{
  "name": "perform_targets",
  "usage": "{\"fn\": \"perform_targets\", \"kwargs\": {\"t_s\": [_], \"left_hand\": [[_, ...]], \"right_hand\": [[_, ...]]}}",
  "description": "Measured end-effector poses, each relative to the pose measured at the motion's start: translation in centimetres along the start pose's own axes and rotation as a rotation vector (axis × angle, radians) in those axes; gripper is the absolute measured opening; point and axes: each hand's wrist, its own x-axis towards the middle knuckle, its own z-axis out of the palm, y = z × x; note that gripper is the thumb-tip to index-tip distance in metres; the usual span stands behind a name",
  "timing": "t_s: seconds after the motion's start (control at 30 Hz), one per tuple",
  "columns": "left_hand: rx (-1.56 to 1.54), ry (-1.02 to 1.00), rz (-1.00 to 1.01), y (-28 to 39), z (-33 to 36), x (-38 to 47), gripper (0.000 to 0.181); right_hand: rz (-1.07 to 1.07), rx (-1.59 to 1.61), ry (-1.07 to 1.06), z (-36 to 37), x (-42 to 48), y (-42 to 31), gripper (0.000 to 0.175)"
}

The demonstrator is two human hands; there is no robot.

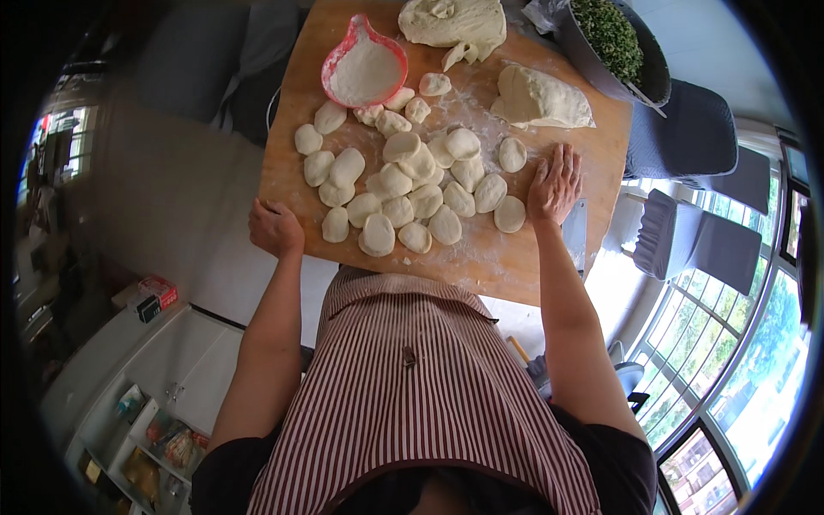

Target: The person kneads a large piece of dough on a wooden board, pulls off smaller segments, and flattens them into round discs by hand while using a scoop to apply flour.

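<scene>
My left hand [275, 226] is curled around the near left corner of a large wooden dough board [380, 265], its fingertips partly hidden. Palm down, my right hand [557, 183] rests flat on the board's right side. Just beside it lies a cleaver [575, 232], partly covered by my wrist. Between my hands, several flattened dough rounds [378, 235] are spread out, some overlapping. One dough round [510, 214] lies close to my right thumb. Small uncut-looking dough lumps [393, 122] sit farther back, below a red-rimmed scoop [364, 71] of flour.
Two large dough pieces, one at the back [454, 26] and a cut block [544, 100], lie on the board. A metal pot [595, 64] of chopped greens stands at the back right. Covered chairs [682, 135] line the right side. A white cabinet [212, 351] is at lower left.
</scene>
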Motion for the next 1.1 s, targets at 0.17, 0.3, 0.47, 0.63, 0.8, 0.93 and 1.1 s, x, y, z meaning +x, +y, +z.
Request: {"fn": "perform_targets", "kwargs": {"t_s": [0.17,0.3,0.47,0.63,0.8,0.93,1.1], "left_hand": [[-0.028,-0.010,0.033,-0.3,0.0,0.4,0.034],[-0.074,0.020,0.058,0.7,-0.2,0.5,0.033],[-0.109,-0.018,0.010,0.3,-0.7,0.2,0.034],[-0.121,0.052,0.025,-0.4,0.2,0.1,0.034],[-0.094,-0.005,0.011,-0.1,-0.4,0.2,0.033],[-0.129,0.001,0.033,0.3,-0.8,0.4,0.034],[-0.128,-0.068,0.003,0.5,-1.6,0.4,0.035]], "right_hand": [[-0.025,0.042,0.122,0.9,1.2,1.2,0.043],[0.061,0.794,-0.104,1.1,3.2,5.4,0.038],[0.631,1.286,0.040,-1.9,-1.7,3.2,0.041],[0.320,1.405,-0.146,-3.0,-2.3,-8.3,0.026],[-0.140,0.569,-0.146,-0.5,2.3,-20.0,0.033],[-0.155,0.527,-0.252,1.2,4.3,-20.9,0.034],[0.030,0.866,-0.045,0.9,3.0,-8.1,0.036]]}}
